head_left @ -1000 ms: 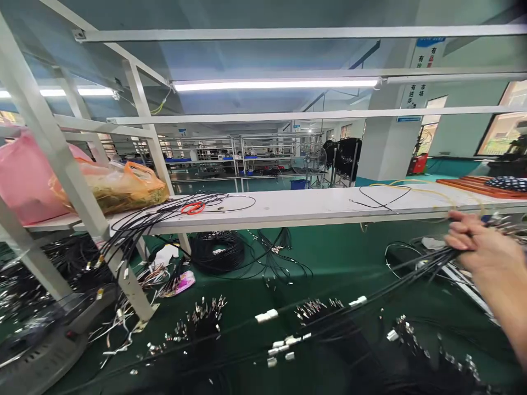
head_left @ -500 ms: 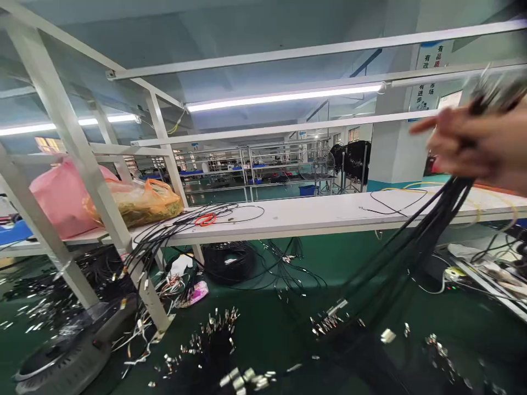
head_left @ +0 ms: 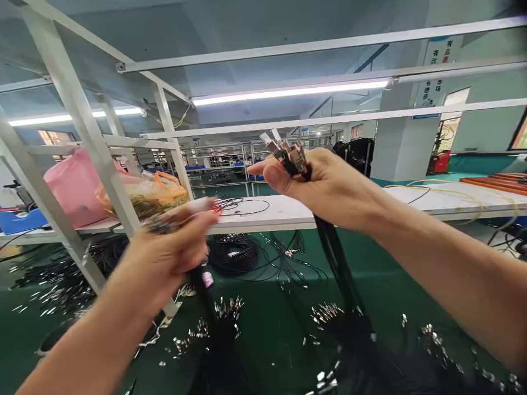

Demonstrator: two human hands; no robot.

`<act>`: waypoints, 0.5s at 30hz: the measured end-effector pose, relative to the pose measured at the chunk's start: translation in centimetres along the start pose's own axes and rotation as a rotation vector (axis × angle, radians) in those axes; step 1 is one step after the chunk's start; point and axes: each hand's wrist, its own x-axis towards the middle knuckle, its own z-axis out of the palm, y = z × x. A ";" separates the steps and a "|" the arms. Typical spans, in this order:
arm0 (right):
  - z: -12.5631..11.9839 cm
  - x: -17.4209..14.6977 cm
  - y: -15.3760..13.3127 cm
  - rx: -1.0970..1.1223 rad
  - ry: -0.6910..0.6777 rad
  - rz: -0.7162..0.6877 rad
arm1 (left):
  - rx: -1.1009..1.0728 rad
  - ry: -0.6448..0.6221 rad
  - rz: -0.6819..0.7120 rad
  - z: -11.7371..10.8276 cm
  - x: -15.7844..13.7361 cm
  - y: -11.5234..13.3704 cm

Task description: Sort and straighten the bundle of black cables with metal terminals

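Gripping a black cable bundle [head_left: 335, 263] below its metal connectors [head_left: 288, 153], the right hand [head_left: 325, 186] has risen from 3 o'clock to centre; fingers clamped. Left hand [head_left: 168, 258], newly arrived, closes around a second, blurred bundle [head_left: 197, 285] above the green table [head_left: 272, 307].

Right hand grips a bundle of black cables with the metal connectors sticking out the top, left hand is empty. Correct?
Not quite. In the head view the right hand does grip the black cable bundle, metal connectors poking out on top. But the left hand is not empty: it is closed on a second bundle of black cables.
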 end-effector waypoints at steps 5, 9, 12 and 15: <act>1.4 -0.2 -0.2 -0.040 0.016 0.006 | 0.207 -0.617 0.154 9.4 -0.9 1.6; -1.3 -0.6 0.0 0.187 -0.145 0.244 | 0.209 -0.659 0.255 11.0 0.3 1.2; -2.5 -3.2 1.1 0.393 -0.067 0.240 | 0.235 -0.540 0.214 10.4 1.8 1.2; -0.3 -8.9 3.2 0.110 0.400 0.415 | 0.239 -0.406 0.168 9.4 2.9 1.4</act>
